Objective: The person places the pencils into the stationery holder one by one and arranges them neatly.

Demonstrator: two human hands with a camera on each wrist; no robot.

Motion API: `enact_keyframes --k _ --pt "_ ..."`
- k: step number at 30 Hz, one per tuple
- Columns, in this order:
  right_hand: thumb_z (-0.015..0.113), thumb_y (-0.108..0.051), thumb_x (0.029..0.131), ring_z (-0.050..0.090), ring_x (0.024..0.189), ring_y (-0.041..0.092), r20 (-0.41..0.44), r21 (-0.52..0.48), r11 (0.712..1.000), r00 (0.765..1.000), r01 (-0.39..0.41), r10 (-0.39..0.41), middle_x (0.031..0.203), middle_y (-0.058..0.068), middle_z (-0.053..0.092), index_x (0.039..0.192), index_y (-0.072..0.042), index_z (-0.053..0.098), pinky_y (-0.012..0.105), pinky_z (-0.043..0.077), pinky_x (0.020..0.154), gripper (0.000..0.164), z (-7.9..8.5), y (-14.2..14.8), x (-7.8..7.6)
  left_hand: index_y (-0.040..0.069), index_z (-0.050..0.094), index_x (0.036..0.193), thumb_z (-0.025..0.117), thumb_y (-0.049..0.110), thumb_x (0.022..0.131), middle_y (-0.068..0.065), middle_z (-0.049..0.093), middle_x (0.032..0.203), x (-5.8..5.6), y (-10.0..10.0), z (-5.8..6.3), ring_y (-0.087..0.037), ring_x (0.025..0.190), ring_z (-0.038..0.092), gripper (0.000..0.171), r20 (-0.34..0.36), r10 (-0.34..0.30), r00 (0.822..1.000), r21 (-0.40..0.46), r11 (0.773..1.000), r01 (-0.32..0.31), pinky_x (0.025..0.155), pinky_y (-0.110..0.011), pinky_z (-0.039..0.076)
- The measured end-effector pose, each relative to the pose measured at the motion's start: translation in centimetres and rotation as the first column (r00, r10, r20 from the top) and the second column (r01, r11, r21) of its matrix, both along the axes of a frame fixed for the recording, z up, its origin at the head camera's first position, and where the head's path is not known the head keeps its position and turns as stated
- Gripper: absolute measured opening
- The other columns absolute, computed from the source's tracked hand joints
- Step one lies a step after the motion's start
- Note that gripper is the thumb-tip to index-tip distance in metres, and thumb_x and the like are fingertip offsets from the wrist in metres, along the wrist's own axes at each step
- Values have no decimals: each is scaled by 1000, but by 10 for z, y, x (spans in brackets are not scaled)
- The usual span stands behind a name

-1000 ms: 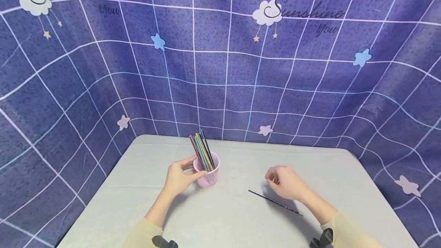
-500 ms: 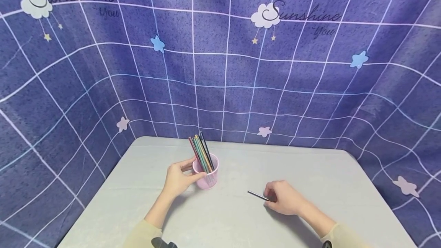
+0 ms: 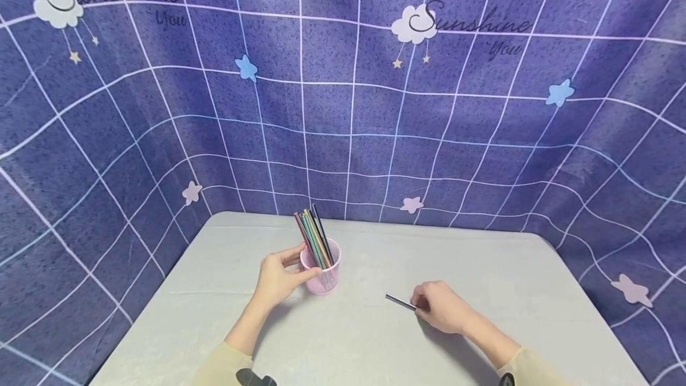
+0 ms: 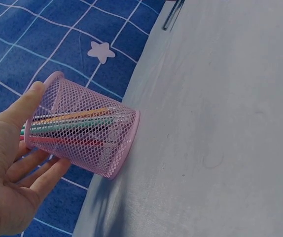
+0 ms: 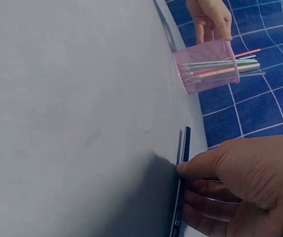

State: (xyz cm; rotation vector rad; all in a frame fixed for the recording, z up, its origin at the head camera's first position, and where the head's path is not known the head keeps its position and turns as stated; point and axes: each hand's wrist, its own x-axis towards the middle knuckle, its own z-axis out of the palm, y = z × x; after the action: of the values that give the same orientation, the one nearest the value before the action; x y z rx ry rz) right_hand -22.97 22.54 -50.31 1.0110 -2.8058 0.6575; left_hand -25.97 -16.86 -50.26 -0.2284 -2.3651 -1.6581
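Observation:
A pink mesh pencil cup (image 3: pixel 323 283) stands left of the table's middle, with several coloured pencils (image 3: pixel 314 234) leaning in it. My left hand (image 3: pixel 277 279) grips it from the left; in the left wrist view the thumb lies at the rim and the fingers support the opposite side of the mesh wall (image 4: pixel 77 116). To the right, my right hand (image 3: pixel 443 308) pinches a dark pencil (image 3: pixel 399 301) low over the tabletop. The right wrist view shows the thumb against the pencil's side (image 5: pixel 186 140), while its near part runs out of that frame.
A pale grey cloth covers the table (image 3: pixel 354 350). Behind and beside it hangs a purple-blue curtain (image 3: pixel 327 106) with white grid lines, clouds and stars. The cup is to the left of the dark pencil's far end.
My right hand has come down to the pencil on the table and taken hold of it. Since half a second ago the pencil's far end has risen slightly. My left hand stays on the cup.

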Motion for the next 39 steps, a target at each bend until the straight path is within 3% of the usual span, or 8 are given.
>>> enact_keyframes --k 7,16,28,39 --pt "79 1 85 58 71 -2 24 -13 999 999 42 -42 77 -8 68 85 -12 71 20 57 63 16 17 0 -10 -4 70 133 101 20 72 -23 79 118 1 0 -1 -41 111 77 73 -9 0 1000 -2 1000 0 90 -38 70" --pt "75 1 86 65 70 7 -27 -41 997 998 61 -62 76 -5 69 86 -10 70 17 56 62 13 42 -8 -30 -4 70 134 101 20 73 -23 78 119 0 0 -2 -41 112 77 73 5 4 1000 -1 1000 -4 90 -38 70" --pt "76 -7 94 64 74 4 -43 -142 982 990 124 -131 86 -1 72 97 -7 72 21 59 68 5 84 -43 -54 -4 70 134 101 21 73 -22 79 118 0 0 0 -40 110 78 72 -14 7 1000 -25 1000 -7 90 -40 70" --pt "74 -3 93 73 76 13 -145 -283 959 987 24 -68 85 3 75 99 -6 72 38 69 71 6 115 -88 -62 -3 70 134 101 20 72 -22 79 118 -1 -1 -1 -40 111 78 73 4 4 1000 -7 1000 -4 91 -39 69"
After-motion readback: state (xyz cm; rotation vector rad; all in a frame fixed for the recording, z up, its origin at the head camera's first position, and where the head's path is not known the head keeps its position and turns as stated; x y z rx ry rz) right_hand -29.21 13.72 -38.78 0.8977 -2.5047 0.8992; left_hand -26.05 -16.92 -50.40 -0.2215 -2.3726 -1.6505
